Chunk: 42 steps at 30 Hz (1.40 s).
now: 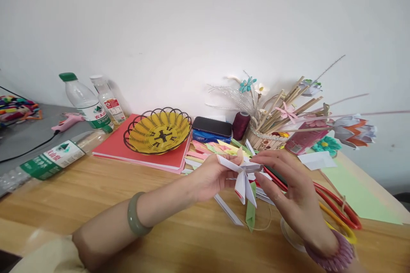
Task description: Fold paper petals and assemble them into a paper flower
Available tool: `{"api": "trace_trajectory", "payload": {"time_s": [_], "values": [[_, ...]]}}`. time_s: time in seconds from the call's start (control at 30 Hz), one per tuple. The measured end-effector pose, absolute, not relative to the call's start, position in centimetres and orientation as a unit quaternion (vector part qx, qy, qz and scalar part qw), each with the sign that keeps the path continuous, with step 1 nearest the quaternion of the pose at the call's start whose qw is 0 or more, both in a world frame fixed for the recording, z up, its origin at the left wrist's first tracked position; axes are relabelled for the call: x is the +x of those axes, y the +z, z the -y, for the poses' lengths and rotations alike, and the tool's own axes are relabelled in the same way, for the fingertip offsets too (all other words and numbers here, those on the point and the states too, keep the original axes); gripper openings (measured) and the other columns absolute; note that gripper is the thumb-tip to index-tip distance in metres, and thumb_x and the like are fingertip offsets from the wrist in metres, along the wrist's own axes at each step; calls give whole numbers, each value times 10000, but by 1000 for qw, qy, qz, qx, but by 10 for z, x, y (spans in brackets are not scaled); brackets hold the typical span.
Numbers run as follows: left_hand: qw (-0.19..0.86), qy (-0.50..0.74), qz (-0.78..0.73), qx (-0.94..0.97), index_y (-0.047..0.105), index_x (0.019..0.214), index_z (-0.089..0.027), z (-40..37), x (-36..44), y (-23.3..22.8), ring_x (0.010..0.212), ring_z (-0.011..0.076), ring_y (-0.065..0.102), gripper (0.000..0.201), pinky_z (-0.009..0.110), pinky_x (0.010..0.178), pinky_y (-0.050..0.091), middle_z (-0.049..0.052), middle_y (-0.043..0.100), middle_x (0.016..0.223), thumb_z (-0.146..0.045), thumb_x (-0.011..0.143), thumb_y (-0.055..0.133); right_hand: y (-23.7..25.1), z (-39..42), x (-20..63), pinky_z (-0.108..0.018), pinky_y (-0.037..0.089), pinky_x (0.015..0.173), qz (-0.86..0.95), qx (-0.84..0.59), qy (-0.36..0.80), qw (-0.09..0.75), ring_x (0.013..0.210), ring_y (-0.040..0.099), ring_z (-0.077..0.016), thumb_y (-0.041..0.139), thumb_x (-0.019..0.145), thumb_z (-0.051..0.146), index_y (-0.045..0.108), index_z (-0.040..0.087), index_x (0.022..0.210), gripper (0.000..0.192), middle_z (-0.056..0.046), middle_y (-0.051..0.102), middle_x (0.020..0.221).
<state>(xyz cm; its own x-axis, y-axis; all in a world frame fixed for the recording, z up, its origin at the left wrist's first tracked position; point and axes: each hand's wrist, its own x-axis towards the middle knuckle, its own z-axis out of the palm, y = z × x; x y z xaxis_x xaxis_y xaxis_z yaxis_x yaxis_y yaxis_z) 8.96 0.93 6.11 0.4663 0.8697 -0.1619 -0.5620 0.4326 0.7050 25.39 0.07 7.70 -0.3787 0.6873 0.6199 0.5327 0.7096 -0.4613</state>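
My left hand [209,180] is closed around one side of a folded white paper flower [245,183], whose narrow petals fan out in several directions. From the right, the thumb and fingertips of my right hand [293,192] pinch a petal on its far side. A hint of red shows along a fold. Behind and below the flower lie folded paper strips, among them a green strip [251,211] and a white strip [228,210]. The fingertips of my left hand are partly hidden behind the paper.
A yellow woven basket [153,134] rests on red paper [109,149]. A phone [212,126] lies on a blue pack. Plastic bottles [53,160] and a pink glue gun [68,122] are left; sticks [282,106], a paper flower [354,131] and red-handled scissors [350,217] are right.
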Motion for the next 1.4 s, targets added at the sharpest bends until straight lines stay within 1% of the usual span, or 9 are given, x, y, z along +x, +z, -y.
{"api": "trace_trajectory", "payload": {"time_s": [0.23, 0.53, 0.77, 0.97, 1.1, 1.17, 1.23, 1.33, 1.4], "values": [[792, 443, -297, 298, 558, 692, -116, -9, 90, 59, 514, 75, 533, 229, 182, 476, 408, -9, 569, 606, -278, 656, 715, 82, -1, 250, -282, 497, 655, 840, -360, 106, 393, 780, 597, -162, 501, 836, 213, 616, 221, 804, 120, -34, 616, 833], [772, 473, -252, 343, 535, 660, -121, -6, 93, 60, 484, 72, 504, 198, 199, 494, 408, -22, 529, 559, -228, 625, 698, 77, 5, 246, -220, 477, 565, 827, -348, -74, 435, 637, 591, -111, 551, 788, 134, 569, 180, 766, 54, -36, 612, 764], [730, 455, -349, 371, 479, 656, -140, -2, 93, 70, 480, 51, 451, 353, 179, 462, 377, -49, 490, 575, -324, 552, 761, 82, 6, 249, -260, 520, 578, 854, -354, 46, 377, 668, 640, -147, 529, 775, 145, 575, 240, 949, 203, 0, 676, 785], [749, 449, -314, 373, 532, 693, -125, -3, 93, 65, 531, 65, 492, 321, 189, 515, 389, -24, 523, 608, -315, 562, 756, 84, 8, 251, -263, 521, 537, 822, -390, 143, 389, 614, 643, -159, 549, 784, 219, 630, 261, 837, 105, 12, 695, 725], [742, 431, -328, 395, 518, 778, -129, -4, 90, 65, 563, 88, 526, 299, 212, 511, 420, 18, 546, 735, -345, 654, 683, 83, 7, 252, -248, 505, 525, 783, -446, 211, 379, 594, 627, -152, 552, 765, 238, 638, 237, 736, 91, 21, 684, 676], [686, 465, -376, 415, 472, 857, -158, 1, 88, 67, 641, 111, 551, 292, 230, 534, 446, 35, 536, 843, -411, 754, 574, 80, 4, 252, -251, 497, 523, 764, -482, 198, 380, 592, 620, -152, 555, 761, 250, 638, 223, 738, 90, 17, 681, 675], [558, 527, -422, 483, 434, 909, -188, 9, 87, 70, 765, 138, 553, 301, 258, 606, 470, 45, 509, 909, -475, 820, 460, 76, 2, 253, -257, 491, 513, 749, -505, 173, 391, 578, 615, -152, 557, 764, 275, 633, 208, 773, 101, 6, 677, 675], [284, 560, -387, 675, 464, 953, -203, 22, 88, 74, 914, 199, 515, 440, 315, 715, 471, 73, 475, 989, -516, 685, 616, 74, 3, 252, -266, 488, 495, 733, -517, 153, 415, 545, 619, -157, 562, 774, 313, 594, 194, 858, 149, -5, 670, 649], [142, 526, -371, 752, 494, 971, -206, 27, 89, 74, 932, 228, 514, 449, 338, 722, 467, 88, 494, 1013, -439, 633, 677, 75, 5, 250, -273, 499, 510, 727, -515, 155, 427, 551, 636, -165, 558, 783, 324, 548, 198, 910, 180, -6, 675, 644]]}}
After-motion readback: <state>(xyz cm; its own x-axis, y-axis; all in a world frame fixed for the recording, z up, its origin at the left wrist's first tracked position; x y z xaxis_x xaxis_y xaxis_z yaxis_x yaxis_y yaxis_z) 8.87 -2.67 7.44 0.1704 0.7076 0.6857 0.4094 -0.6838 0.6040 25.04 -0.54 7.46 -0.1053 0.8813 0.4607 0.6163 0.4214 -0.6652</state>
